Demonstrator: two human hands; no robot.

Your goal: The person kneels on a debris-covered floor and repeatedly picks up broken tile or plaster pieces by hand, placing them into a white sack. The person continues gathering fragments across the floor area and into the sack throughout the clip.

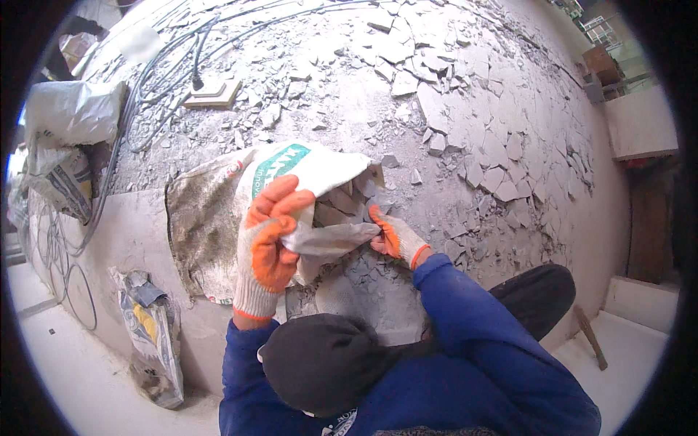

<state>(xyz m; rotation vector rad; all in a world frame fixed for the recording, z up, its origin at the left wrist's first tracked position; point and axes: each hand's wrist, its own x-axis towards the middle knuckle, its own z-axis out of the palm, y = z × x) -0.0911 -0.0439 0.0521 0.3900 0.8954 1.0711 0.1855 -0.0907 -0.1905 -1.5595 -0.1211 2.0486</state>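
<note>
A white woven sack with green print lies on its side before me, its mouth facing right. Through the opening, broken rubble pieces show inside it. My left hand, in a knitted glove with an orange coated palm, pinches the near edge of the mouth at its left part. Gloved alike, my right hand grips the other end of that same edge, so a strip of sack stretches between the two hands. Just past my right fingers, loose rubble lies at the sack's mouth.
Cracked slabs and rubble cover the floor ahead and right. Black cables loop at upper left, near a stacked board. Other sacks stand at left; a crumpled bag lies lower left. A wooden stick leans at right.
</note>
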